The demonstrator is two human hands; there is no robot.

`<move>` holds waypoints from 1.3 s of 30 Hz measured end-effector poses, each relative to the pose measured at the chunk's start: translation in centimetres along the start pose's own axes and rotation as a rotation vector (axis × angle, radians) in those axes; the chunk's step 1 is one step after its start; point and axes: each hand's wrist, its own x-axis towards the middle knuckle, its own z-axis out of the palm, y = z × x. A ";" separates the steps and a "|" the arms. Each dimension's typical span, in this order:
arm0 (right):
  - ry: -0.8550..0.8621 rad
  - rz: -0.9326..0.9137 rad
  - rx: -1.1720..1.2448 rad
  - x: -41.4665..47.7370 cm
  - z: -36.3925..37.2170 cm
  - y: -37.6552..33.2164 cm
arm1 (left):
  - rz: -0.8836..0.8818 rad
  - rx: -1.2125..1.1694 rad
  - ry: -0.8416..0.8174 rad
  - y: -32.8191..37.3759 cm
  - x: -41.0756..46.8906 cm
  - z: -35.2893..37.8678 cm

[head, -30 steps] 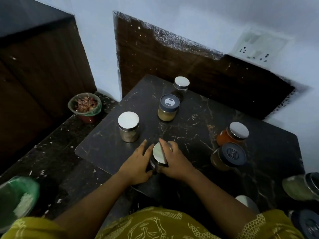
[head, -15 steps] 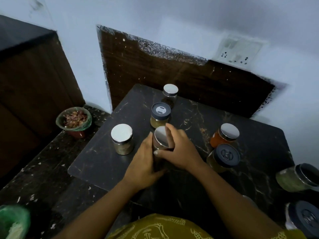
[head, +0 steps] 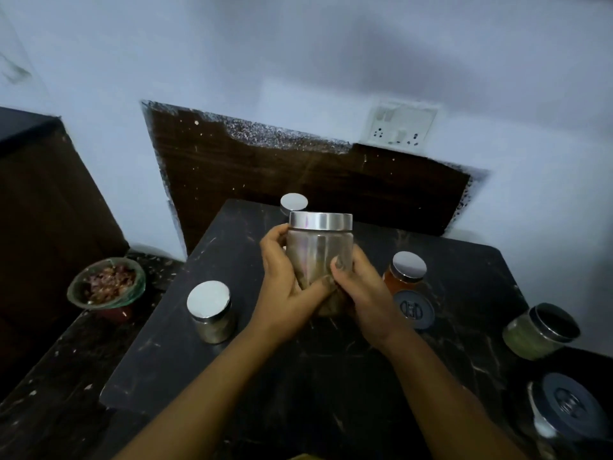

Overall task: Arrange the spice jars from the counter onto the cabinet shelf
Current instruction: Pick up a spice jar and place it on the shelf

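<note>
Two hands: both are wrapped round one held jar [head: 319, 257], the left hand [head: 283, 290] on its left side and the right hand [head: 363, 293] low on its right; the fingers are curled against the glass.
Held jar, place: it is held clear of the counter [head: 331, 376] at the centre of the frame, squarely between the palms, so neither hand is nearer.
Held jar, axis: the long axis is kept upright, with the steel lid [head: 320, 221] on top.
Held jar, contents: something brownish is seen through the lower glass (the dim light hides what kind).
Cabinet shelf: none is made out in the frame; the carry is judged to lead out of view, with the jar best kept upright.
Jars on the counter: a steel-lidded jar [head: 210, 310] with pale contents is seen left of the hands; a rear jar [head: 294, 202] is shown by its lid only; an orange jar [head: 405, 273] is filled with orange matter; a dark-lidded jar [head: 414, 309] is partly hidden by the right hand.
Right edge: a green jar [head: 539, 330] holds greenish powder; a corner jar [head: 570, 413] cannot be read.
Bowl [head: 106, 287]: reddish-brown pieces are held in it, at the left.
</note>
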 end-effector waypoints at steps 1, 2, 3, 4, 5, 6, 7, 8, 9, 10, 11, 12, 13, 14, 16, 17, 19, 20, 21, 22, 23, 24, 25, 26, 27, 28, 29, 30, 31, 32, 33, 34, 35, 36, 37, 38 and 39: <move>0.023 -0.014 0.047 0.2 -0.3 -0.2 | 0.006 0.026 0.001 0.3 0.3 0.4; 0.043 -0.029 0.081 0.3 -0.5 -0.4 | 0.011 0.045 0.000 0.4 0.5 0.8; 0.054 -0.050 0.105 0.6 -1.0 -0.8 | 0.021 0.042 0.004 0.7 1.0 1.4; 0.063 -0.065 0.122 0.8 -1.2 -1.0 | 0.029 0.016 -0.001 1.0 1.3 1.9; 0.071 -0.078 0.136 0.9 -1.6 -1.1 | 0.032 -0.012 -0.009 1.2 1.6 2.3; 0.077 -0.088 0.142 1.0 -2.2 -1.3 | 0.036 -0.024 -0.010 1.4 2.1 2.8; 0.078 -0.090 0.146 1.0 -2.6 -1.3 | 0.035 -0.010 -0.009 1.6 2.3 3.2; 0.072 -0.091 0.144 1.1 -3.1 -1.3 | 0.040 0.021 -0.004 1.8 2.7 3.7; 0.062 -0.088 0.136 1.1 -3.5 -1.3 | 0.049 0.055 0.005 2.0 2.9 4.0; 0.052 -0.090 0.135 1.1 -3.9 -1.3 | 0.046 0.086 0.025 2.2 3.2 4.2; 0.041 -0.105 0.141 1.2 -4.4 -1.4 | 0.042 0.111 0.055 2.4 3.5 4.6; 0.032 -0.125 0.161 1.3 -4.8 -1.4 | 0.040 0.115 0.077 2.5 3.6 4.8; 0.019 -0.144 0.194 1.4 -5.3 -1.5 | 0.044 0.097 0.089 2.7 3.8 5.1; 0.003 -0.152 0.243 1.5 -5.6 -1.6 | 0.054 0.057 0.088 2.8 3.9 5.3; -0.042 -0.155 0.340 1.5 -6.1 -1.7 | 0.103 -0.019 0.078 3.3 4.1 5.7; -0.063 -0.150 0.370 1.6 -6.3 -1.6 | 0.130 -0.031 0.073 3.4 4.1 6.0; -0.076 -0.148 0.401 1.6 -6.6 -1.6 | 0.162 -0.015 0.076 3.5 4.3 6.5; -0.068 -0.150 0.403 1.6 -6.8 -1.7 | 0.158 0.002 0.079 3.5 4.4 6.7; -0.058 -0.154 0.392 1.5 -7.0 -1.7 | 0.153 0.030 0.084 3.6 4.5 6.9; -0.047 -0.157 0.362 1.4 -7.3 -1.9 | 0.144 0.064 0.091 3.6 4.7 7.1; -0.031 -0.162 0.305 1.3 -7.6 -1.9 | 0.130 0.096 0.100 3.8 4.8 7.2; -0.014 -0.166 0.242 1.2 -7.8 -2.0 | 0.118 0.125 0.104 3.9 4.9 7.2; -0.003 -0.164 0.202 1.2 -8.0 -1.9 | 0.103 0.140 0.097 4.0 4.8 7.2; -0.004 -0.158 0.193 1.1 -8.1 -1.8 | 0.082 0.140 0.086 4.1 4.8 7.4; -0.012 -0.151 0.198 1.0 -8.3 -1.7 | 0.061 0.125 0.079 4.2 4.7 7.5; -0.021 -0.143 0.206 0.9 -8.4 -1.5 | 0.050 0.101 0.083 4.2 4.7 7.7; -0.025 -0.136 0.220 0.8 -8.5 -1.4 | 0.051 0.070 0.091 4.1 4.6 7.9; -0.027 -0.131 0.241 0.7 -8.7 -1.3 | 0.062 0.041 0.102 4.0 4.5 8.0; -0.029 -0.126 0.267 0.6 -8.9 -1.2 | 0.075 0.017 0.117 3.9 4.5 8.1; -0.028 -0.115 0.291 0.6 -9.1 -1.2 | 0.083 -0.006 0.136 3.9 4.5 8.2; -0.029 -0.094 0.310 0.7 -9.3 -1.2 | 0.083 -0.034 0.159 3.9 4.5 8.2; -0.037 -0.068 0.321 0.7 -9.5 -1.3 | 0.079 -0.060 0.181 3.9 4.6 8.1; -0.053 -0.049 0.323 0.9 -9.6 -1.5 | 0.072 -0.077 0.194 3.9 4.6 7.9; -0.074 -0.047 0.310 0.9 -9.6 -1.7 | 0.062 -0.082 0.195 4.0 4.8 7.8; -0.084 -0.054 0.284 1.0 -9.5 -1.8 | 0.046 -0.078 0.187 4.1 4.8 7.7; -0.077 -0.064 0.258 1.0 -9.4 -2.0 | 0.029 -0.062 0.176 4.1 4.8 7.6; -0.052 -0.070 0.241 1.0 -9.2 -2.2 | 0.014 -0.031 0.164 4.2 4.8 7.6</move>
